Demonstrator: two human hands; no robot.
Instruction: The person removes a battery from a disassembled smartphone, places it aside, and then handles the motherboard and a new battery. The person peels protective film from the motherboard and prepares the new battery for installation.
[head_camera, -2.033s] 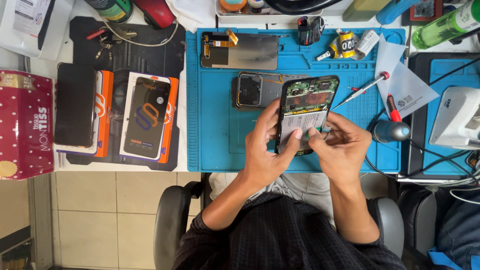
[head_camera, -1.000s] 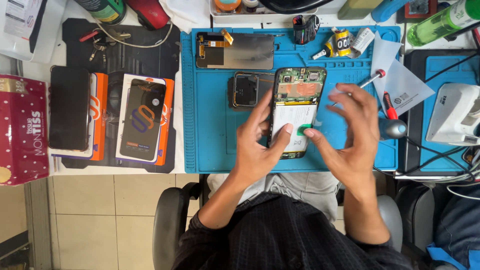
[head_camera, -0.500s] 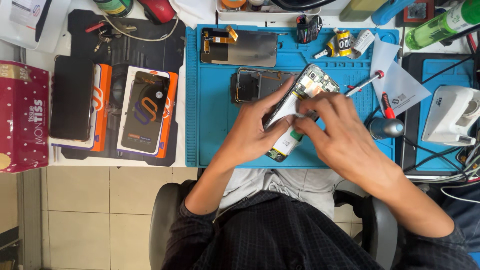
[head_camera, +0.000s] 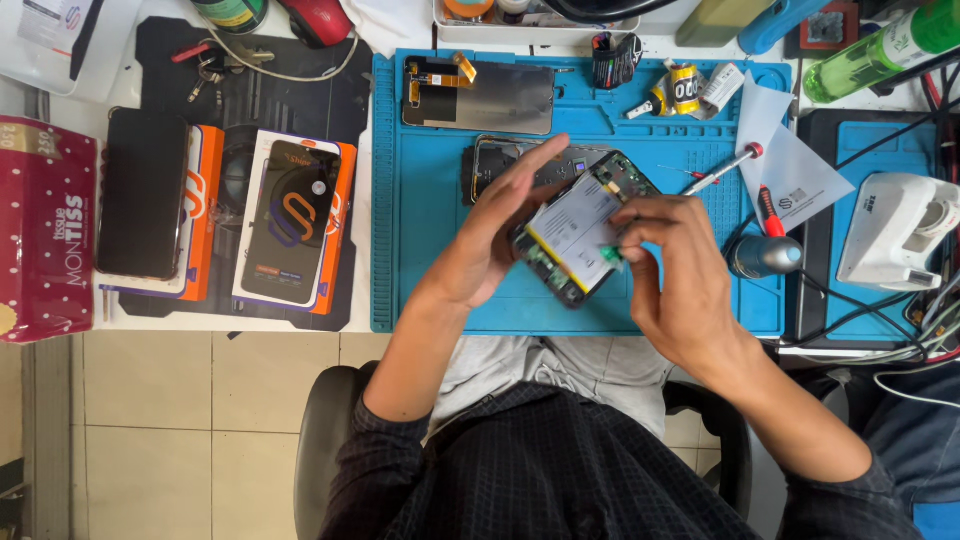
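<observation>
Tilted since 0.5 s ago, the opened phone (head_camera: 580, 235) sits mid-frame above the blue mat (head_camera: 420, 250), left hand (head_camera: 490, 245) gripping it, right hand (head_camera: 670, 270) pinching its green tab (head_camera: 610, 254), likely needing a steady peel.

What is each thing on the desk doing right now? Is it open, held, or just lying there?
Opened phone: back off, tilted, held above the mat.
Left hand: gripping the phone's edge.
Right hand: pinching a small green tab on the battery.
Screwdriver: lying untouched on the blue mat.
Loose screen panel: lying flat.
</observation>
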